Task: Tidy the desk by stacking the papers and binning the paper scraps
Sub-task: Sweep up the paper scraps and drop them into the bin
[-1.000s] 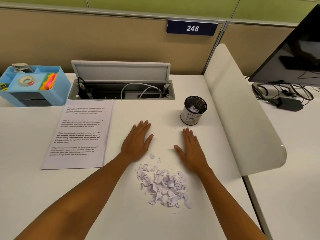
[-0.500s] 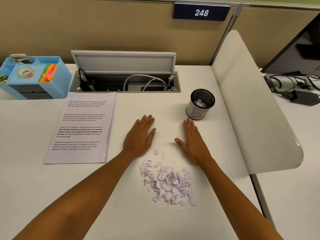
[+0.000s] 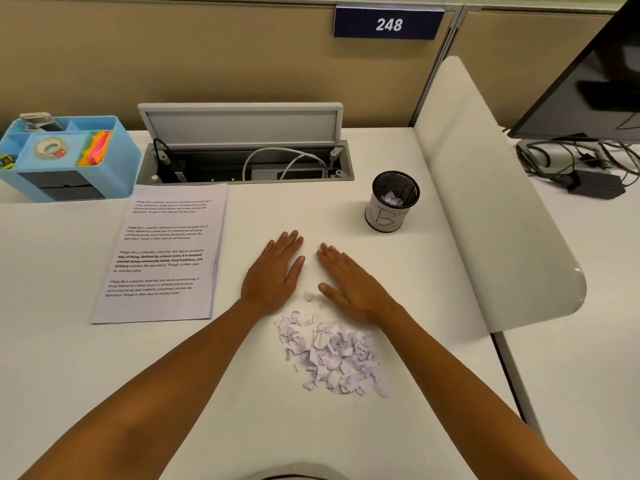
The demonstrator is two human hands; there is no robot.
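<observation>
Even, soft indoor light; a wide-angle view with bent edges.

The white desk (image 3: 346, 427) is evenly lit, with only faint, soft shadows under the left hand (image 3: 273, 275) and right hand (image 3: 349, 285). Nothing glares. Print on the papers (image 3: 162, 254) left of the hands is slightly blurred. Straight lines bow far beyond the hands.

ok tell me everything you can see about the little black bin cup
The black mesh cup stands upright on the white desk, beyond the right hand and untouched. A white paper label hand-lettered "B" wraps its lower wall. Its round mouth is open, with a few white paper scraps inside. It looks like wire mesh.
</observation>
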